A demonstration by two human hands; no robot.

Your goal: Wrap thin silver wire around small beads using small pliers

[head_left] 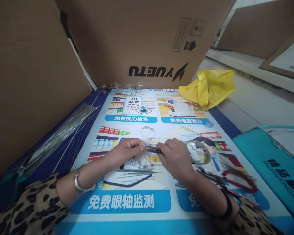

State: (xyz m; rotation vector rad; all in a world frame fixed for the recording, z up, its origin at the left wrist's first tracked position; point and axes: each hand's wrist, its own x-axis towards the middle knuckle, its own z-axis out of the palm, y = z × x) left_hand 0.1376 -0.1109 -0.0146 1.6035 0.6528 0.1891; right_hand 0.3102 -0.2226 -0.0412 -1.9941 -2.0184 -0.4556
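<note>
Pliers (153,149) with dark jaws are gripped by my right hand (176,160). Their jaws point left and meet the fingertips of my left hand (129,149). Those left fingers are pinched around thin silvery wire; the exact spot they hold is hidden. Below the jaws hangs or lies a tangle of wire with small beads (143,160), partly covered by my left hand. Just beyond the hands lies a beaded wire ring (148,132). Short cut wires (134,176) are scattered on the printed mat nearer to me.
A tape roll (198,152) and red-handled scissors (242,182) lie at right. Long wires (61,133) and a green-handled tool (16,178) are left. Cardboard (137,39) walls the back, with small wire pieces (128,86) before it. A yellow bag (208,88) and teal pouch (271,166) lie right.
</note>
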